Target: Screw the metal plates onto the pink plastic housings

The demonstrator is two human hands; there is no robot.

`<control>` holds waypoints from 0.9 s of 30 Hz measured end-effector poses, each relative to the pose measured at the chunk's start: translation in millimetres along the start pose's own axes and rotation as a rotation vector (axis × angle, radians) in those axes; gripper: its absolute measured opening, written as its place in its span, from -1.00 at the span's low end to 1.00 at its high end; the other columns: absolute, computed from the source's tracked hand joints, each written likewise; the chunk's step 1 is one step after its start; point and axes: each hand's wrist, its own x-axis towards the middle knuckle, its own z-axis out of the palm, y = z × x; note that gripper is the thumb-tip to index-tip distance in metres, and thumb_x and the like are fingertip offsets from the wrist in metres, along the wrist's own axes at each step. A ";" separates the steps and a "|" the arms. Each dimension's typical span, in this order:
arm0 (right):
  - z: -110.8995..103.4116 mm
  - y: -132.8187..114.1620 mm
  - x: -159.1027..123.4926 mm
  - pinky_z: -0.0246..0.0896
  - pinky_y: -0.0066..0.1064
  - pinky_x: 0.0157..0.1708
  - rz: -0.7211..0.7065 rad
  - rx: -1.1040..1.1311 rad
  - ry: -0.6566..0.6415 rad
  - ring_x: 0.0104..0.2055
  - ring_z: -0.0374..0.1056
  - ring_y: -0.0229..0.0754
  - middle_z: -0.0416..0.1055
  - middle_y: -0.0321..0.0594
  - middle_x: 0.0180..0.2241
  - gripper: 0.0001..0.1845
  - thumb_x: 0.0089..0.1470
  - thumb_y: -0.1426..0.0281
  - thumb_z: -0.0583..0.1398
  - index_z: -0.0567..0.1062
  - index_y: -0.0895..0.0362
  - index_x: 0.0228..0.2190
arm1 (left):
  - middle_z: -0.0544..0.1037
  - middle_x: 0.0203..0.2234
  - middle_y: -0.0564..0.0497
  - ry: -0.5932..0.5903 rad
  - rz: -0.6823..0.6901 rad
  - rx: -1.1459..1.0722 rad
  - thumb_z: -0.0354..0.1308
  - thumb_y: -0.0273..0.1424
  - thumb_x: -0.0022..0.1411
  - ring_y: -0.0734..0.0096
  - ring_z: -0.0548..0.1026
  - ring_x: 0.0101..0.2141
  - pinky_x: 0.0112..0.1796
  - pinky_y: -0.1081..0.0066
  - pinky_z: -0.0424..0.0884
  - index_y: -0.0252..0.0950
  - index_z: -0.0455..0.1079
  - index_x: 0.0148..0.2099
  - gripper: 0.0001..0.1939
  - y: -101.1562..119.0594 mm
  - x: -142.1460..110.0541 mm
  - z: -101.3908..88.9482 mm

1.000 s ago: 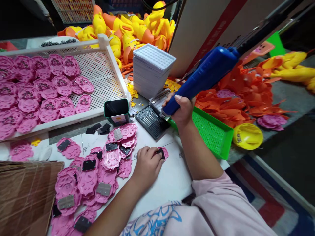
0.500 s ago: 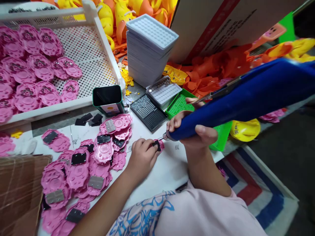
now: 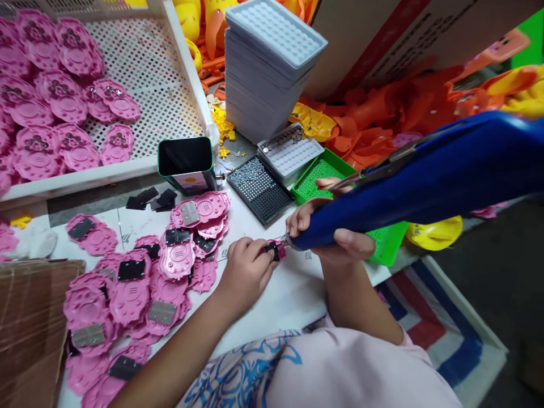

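Note:
My left hand (image 3: 245,271) is closed on a small pink plastic piece (image 3: 278,249) with a black plate, pressing it onto the white table (image 3: 293,300). My right hand (image 3: 329,232) is wrapped round a blue electric screwdriver (image 3: 425,175), held nearly level, whose metal tip touches the pink piece. A heap of pink pieces (image 3: 140,289) carrying black and grey plates lies just left of my left hand.
A black screw tray (image 3: 260,195), a green tray (image 3: 327,175) and a grey tray (image 3: 291,150) lie beyond my hands. A green tin (image 3: 187,164), a stack of grey trays (image 3: 267,68) and a white crate (image 3: 140,73) of pink pieces stand behind. Orange and yellow toy parts (image 3: 382,119) are piled right.
My right hand brought the blue screwdriver down from the black screw tray to the pink piece under my left hand. The view dipped and moved closer.

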 end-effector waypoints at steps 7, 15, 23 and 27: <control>3.0 -0.9 -1.8 0.24 -0.32 -0.56 -0.107 -0.162 -0.159 -0.53 0.35 -0.18 0.41 -0.30 -0.51 -0.77 -0.08 0.24 0.26 0.47 0.01 -0.31 | 0.55 -0.20 -0.04 0.011 -0.015 0.017 0.15 -0.41 0.29 0.22 0.32 -0.22 -0.22 0.23 0.24 -0.28 0.47 -0.23 -0.91 1.5 0.4 2.2; 3.8 3.0 -4.2 0.28 -0.31 -0.53 -0.140 -0.253 -0.234 -0.53 0.35 -0.20 0.37 -0.33 -0.50 -0.74 -0.01 0.21 0.27 0.42 -0.01 -0.25 | 0.54 -0.19 -0.04 0.012 -0.025 0.024 0.10 -0.42 0.30 0.23 0.31 -0.25 -0.25 0.24 0.24 -0.27 0.47 -0.22 -0.88 2.5 0.4 3.7; -1.4 -4.9 9.8 0.29 -0.28 -0.54 -0.110 -0.132 -0.195 -0.56 0.36 -0.16 0.41 -0.32 -0.54 -0.55 -0.10 0.19 0.28 0.44 -0.01 -0.11 | 0.54 -0.20 -0.05 0.019 -0.018 0.019 0.17 -0.41 0.27 0.22 0.33 -0.23 -0.24 0.23 0.24 -0.27 0.47 -0.22 -0.93 -0.3 -1.7 4.7; 5.6 -18.0 38.0 0.31 -0.27 -0.55 -0.187 -0.219 0.070 -0.60 0.33 -0.16 0.40 -0.36 -0.60 -0.65 -0.20 0.22 0.25 0.47 -0.08 -0.26 | 0.53 -0.20 -0.07 0.046 -0.017 0.006 0.19 -0.39 0.26 0.20 0.35 -0.22 -0.22 0.21 0.24 -0.27 0.48 -0.18 -0.90 -0.7 -4.8 5.1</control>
